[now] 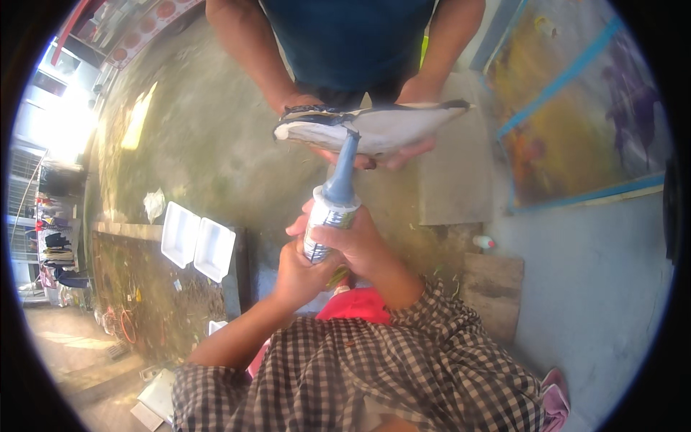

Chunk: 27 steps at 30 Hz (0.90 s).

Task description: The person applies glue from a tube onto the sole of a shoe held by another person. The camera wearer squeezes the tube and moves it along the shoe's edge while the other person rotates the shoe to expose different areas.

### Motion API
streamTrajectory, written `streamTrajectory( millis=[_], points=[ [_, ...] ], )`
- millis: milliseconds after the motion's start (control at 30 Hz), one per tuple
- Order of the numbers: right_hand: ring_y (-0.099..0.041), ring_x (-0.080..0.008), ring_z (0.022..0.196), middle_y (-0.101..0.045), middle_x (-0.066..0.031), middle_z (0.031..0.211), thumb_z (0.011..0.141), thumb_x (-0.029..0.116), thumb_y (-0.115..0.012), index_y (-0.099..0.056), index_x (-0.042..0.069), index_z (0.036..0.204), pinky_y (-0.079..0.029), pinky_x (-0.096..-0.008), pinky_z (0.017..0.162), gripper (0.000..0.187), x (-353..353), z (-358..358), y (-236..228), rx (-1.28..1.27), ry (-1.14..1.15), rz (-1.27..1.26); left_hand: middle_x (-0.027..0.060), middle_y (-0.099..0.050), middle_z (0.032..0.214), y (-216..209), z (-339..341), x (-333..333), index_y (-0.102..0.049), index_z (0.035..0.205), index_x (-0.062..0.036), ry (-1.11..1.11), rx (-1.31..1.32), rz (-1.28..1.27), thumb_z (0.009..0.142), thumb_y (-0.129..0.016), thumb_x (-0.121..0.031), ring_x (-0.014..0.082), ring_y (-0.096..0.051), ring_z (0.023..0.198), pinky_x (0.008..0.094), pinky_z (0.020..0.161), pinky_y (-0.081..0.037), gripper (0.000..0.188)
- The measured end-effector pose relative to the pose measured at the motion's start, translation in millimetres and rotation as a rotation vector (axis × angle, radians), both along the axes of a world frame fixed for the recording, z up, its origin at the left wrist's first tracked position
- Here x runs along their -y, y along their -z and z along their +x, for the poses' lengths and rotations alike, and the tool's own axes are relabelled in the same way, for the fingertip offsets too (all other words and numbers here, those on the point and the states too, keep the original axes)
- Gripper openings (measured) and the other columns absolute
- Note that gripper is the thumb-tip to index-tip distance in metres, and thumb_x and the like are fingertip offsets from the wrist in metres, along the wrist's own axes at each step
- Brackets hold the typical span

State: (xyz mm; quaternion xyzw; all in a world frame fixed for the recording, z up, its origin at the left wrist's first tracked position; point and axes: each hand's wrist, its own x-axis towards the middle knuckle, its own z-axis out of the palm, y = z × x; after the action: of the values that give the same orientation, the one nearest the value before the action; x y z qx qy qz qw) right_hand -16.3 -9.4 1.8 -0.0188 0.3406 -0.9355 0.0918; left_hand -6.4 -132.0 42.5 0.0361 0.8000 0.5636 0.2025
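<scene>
A squat tube [331,218] with a silvery, printed body, a white collar and a long blue-grey nozzle [342,171] stands tilted between my hands. My right hand [354,241] is closed round its upper body. Lower down, my left hand [301,272] wraps its base. The nozzle's dark tip meets, or nearly meets, the near face of a long whitish piece [374,133] with a dark edge, pointed at its right end; its exact kind is unclear. Another person's two hands [404,154] support that piece from below, across from me.
An opened white foam box [196,241] lies at the left on a ledge, near a crumpled white bag [153,204]. On the right are a paint-stained panel with blue strips [576,108], a small bottle [484,242] and a flat board [492,291]. The other person's dark shirt [353,43] is ahead.
</scene>
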Motion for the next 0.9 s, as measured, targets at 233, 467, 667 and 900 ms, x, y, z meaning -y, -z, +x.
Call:
streamTrajectory(
  millis=[233, 467, 667, 900],
  points=[
    [-0.061, -0.0268, 0.097, -0.062, -0.0165, 0.096, 0.083, 0.021, -0.063, -0.046, 0.003, 0.112, -0.05, -0.0384, 0.085, 0.038, -16, -5, -10, -0.181, 0.074, -0.107, 0.0053, -0.065, 0.08, -26, -21, -10, -0.06, 0.093, 0.0028, 0.24, 0.031, 0.063, 0.082, -0.071, -0.018, 0.0086, -0.059, 0.073, 0.0255, 0.063, -0.049, 0.026],
    [-0.06, -0.0141, 0.086, -0.064, -0.0088, 0.094, 0.084, 0.012, -0.063, -0.052, 0.0, 0.11, -0.048, -0.0282, 0.077, 0.03, -14, 8, -16, -0.063, 0.215, -0.191, 0.0063, -0.063, 0.08, -26, -12, -8, -0.057, 0.099, 0.0047, 0.247, -0.039, -0.059, 0.086, -0.067, -0.023, 0.0092, -0.058, 0.073, 0.0267, 0.062, -0.05, 0.032],
    [-0.055, -0.0187, 0.101, -0.055, -0.0087, 0.104, 0.087, 0.015, -0.062, -0.036, 0.002, 0.131, -0.045, -0.0329, 0.087, 0.053, -24, 23, -41, 0.01, 0.103, -0.337, 0.0076, -0.063, 0.078, -73, 3, -25, -0.055, 0.102, 0.0071, 0.207, -0.033, -0.086, 0.087, -0.067, -0.027, 0.0099, -0.058, 0.066, 0.0264, 0.056, -0.05, 0.04],
    [-0.053, -0.0203, 0.107, -0.054, -0.0086, 0.11, 0.088, 0.009, -0.06, -0.046, 0.008, 0.116, -0.044, -0.0347, 0.09, 0.031, -7, 16, -33, -0.005, 0.02, -0.587, 0.0025, -0.06, 0.073, -97, -8, -18, -0.059, 0.099, 0.004, 0.189, 0.066, -0.25, 0.089, -0.065, -0.025, 0.0068, -0.053, 0.066, 0.0246, 0.057, -0.045, 0.031]
  ],
)
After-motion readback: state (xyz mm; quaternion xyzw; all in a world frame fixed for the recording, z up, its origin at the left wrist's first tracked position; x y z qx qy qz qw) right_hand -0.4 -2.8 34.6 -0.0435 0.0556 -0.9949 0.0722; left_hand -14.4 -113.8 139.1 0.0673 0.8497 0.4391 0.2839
